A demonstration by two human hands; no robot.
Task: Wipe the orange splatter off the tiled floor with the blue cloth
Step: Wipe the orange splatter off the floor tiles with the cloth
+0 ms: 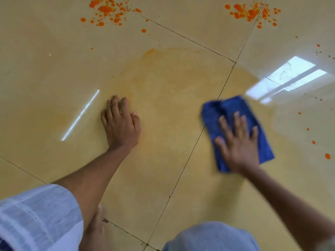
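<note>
The right hand [239, 142], fingers spread straight, is pressing the folded blue microfibre cloth [233, 113] flat against the glossy beige tiled floor [54, 73] (the cloth is blurred). The left hand [120, 122] is resting open, palm down. Orange splatter drops [107, 9] are lying well beyond, past a pale orange smear [163, 73].

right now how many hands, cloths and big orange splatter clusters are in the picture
hands: 2, left hand flat on the floor, right hand pressing the cloth
blue cloth: 1
big orange splatter clusters: 2, top left and top right
total: 5
</note>
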